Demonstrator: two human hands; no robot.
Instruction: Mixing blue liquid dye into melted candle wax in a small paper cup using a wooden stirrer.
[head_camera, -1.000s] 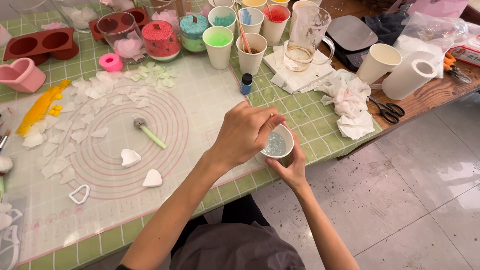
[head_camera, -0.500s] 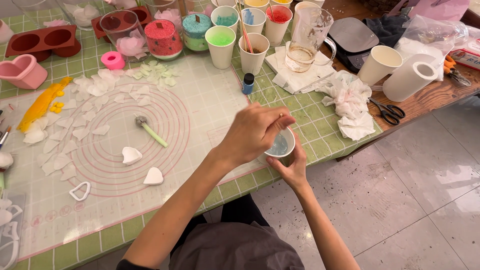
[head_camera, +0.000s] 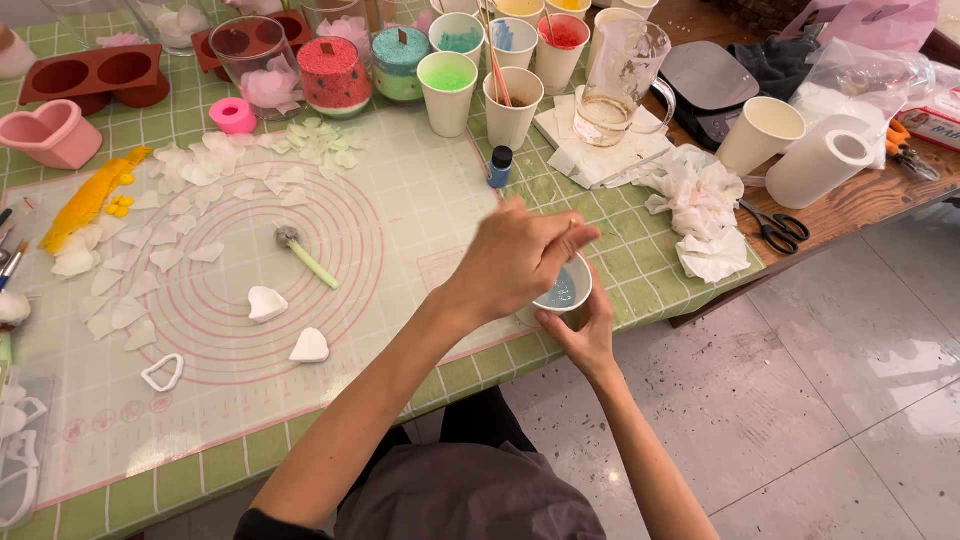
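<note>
Left hand: the left hand (head_camera: 520, 258) was over the cup, fingers bunched tight around a thin stick whose top poked out near the knuckles (the lower end could not be made out)
Right hand: the right hand (head_camera: 585, 335) cradled the small white cup (head_camera: 566, 291) from below, fingers wrapped round its side
Cup: it held pale blue liquid and sat at the near edge of the table, just above the green checked cloth (head_camera: 590, 215)
Mat: a translucent mat (head_camera: 400, 215) with pink rings lay to the left, carrying two white heart pieces (head_camera: 266, 303) and a green-handled tool (head_camera: 305, 257)
Behind: a small blue bottle (head_camera: 500, 166) stood near the cup, with a row of paper cups (head_camera: 447, 92) of coloured powder further back
Right side: crumpled tissue (head_camera: 705, 215) lay beside black scissors (head_camera: 775, 228)
</note>
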